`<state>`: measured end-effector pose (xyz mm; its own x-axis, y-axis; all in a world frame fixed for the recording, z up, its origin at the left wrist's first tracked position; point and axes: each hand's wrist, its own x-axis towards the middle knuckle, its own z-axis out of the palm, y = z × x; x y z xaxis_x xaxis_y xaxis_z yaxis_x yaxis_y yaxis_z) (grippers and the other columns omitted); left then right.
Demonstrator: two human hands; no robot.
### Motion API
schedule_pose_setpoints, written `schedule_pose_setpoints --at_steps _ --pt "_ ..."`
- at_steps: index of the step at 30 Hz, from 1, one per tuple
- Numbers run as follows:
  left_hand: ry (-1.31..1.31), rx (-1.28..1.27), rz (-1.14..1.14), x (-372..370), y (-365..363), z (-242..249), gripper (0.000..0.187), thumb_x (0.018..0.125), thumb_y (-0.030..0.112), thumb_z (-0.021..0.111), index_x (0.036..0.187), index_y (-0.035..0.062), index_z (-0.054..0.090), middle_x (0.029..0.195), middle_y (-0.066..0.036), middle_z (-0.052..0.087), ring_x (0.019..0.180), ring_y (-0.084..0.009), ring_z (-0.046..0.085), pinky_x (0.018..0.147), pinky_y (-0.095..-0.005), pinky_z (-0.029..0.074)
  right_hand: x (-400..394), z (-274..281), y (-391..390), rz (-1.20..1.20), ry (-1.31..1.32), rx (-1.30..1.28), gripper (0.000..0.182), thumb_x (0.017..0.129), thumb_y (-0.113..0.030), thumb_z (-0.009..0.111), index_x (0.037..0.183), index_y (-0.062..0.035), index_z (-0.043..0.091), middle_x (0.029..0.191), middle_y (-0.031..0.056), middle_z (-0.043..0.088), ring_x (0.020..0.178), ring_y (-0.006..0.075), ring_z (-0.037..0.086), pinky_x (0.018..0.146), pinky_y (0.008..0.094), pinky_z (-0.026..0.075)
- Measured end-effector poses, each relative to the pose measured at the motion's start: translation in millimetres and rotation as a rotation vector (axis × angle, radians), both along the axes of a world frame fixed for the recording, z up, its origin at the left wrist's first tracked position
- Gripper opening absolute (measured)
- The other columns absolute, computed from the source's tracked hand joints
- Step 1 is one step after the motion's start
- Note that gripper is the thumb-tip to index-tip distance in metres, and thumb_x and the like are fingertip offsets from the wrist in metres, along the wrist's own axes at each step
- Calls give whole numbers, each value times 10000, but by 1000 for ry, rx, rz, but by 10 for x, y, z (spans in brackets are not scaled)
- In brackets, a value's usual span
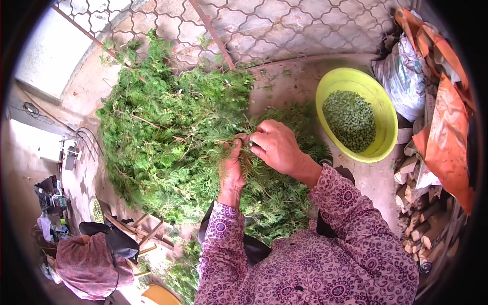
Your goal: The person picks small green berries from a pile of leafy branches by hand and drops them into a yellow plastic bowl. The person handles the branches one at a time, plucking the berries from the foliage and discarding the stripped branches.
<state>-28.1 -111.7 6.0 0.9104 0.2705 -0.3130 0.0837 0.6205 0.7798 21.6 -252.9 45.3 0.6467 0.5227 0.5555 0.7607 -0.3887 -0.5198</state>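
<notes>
In front of me, my left hand [233, 170] is closed around a leafy evergreen sprig [245, 165], thumb pointing up. Close against it, my right hand [279, 148] pinches at the top of the sprig. A tiny dark spot shows at its fingertips, too small to name for certain. Beneath both hands spreads a big heap of cut evergreen branches [162, 137], with small pale green cones among the leaves. To the right of the heap, a yellow-green plastic basin [385, 101] holds a mass of small round green cones [349, 119].
A metal lattice gate [300, 25] stands behind the heap. At right are a white woven sack [404, 76], an orange sheet [445, 147] and stacked firewood [427, 229]. A cloth-covered seat [89, 264], a wooden frame [147, 231] and a yellow container [161, 295] lie lower left.
</notes>
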Motion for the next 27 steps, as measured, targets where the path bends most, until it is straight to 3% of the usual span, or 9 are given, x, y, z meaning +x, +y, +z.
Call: schedule_pose_setpoints --at_steps 9,14,17,19,20,21,23,25,27 --pt "-22 49 -15 -31 -59 -2 236 815 190 596 1021 82 558 944 -6 557 872 -114 488 739 -261 397 -18 -22 55 -61 12 -83 198 602 -113 691 709 -57 533 794 96 495 759 274 508 637 380 414" --pt "24 66 -27 -19 -15 -68 304 797 212 619 1052 62 545 986 -42 552 923 -145 478 817 -341 382 11 -178 112 -62 -12 -64 157 634 -84 658 696 -32 524 784 119 487 737 288 506 625 363 416" --pt "225 54 147 -5 15 17 309 797 239 622 1025 43 549 991 -67 562 964 -154 483 843 -361 376 89 -122 37 93 199 175 89 707 -72 613 735 -18 548 785 99 538 720 236 541 628 310 431" --pt "87 80 0 -9 157 18 308 809 234 604 1024 28 526 982 -112 575 952 -188 523 835 -374 408 164 7 -59 116 817 459 95 759 -85 564 720 1 554 762 96 577 684 182 566 620 301 455" --pt "-32 21 -10 -3 187 41 305 816 223 590 1034 25 509 974 -130 577 925 -209 543 813 -378 435 228 15 -123 93 810 577 115 791 -108 561 795 7 563 783 85 605 683 139 571 615 257 463" --pt "-150 -37 -19 3 232 60 302 824 211 577 1043 22 491 965 -148 580 898 -230 563 791 -383 462 273 40 -183 62 1012 752 91 777 -76 558 832 -4 547 787 95 602 648 139 566 577 256 465" --pt "-219 -89 -52 14 363 58 289 840 179 544 1065 16 463 939 -177 578 826 -258 583 744 -386 499 351 -7 -324 238 1289 1026 89 789 -39 534 874 -30 555 836 87 610 669 109 576 570 227 460" --pt "-195 -373 111 12 381 173 249 845 154 527 986 -44 473 931 -203 558 898 -301 548 747 -400 498 291 10 -330 368 1373 1026 78 786 -30 527 862 -31 548 831 89 607 641 107 571 542 220 456" --pt "-170 -449 165 11 436 182 216 864 142 487 1003 -21 461 946 -201 555 865 -293 559 742 -384 507 206 1 -306 501 1457 1021 69 784 -20 520 849 -31 542 826 90 604 614 105 566 513 212 451"
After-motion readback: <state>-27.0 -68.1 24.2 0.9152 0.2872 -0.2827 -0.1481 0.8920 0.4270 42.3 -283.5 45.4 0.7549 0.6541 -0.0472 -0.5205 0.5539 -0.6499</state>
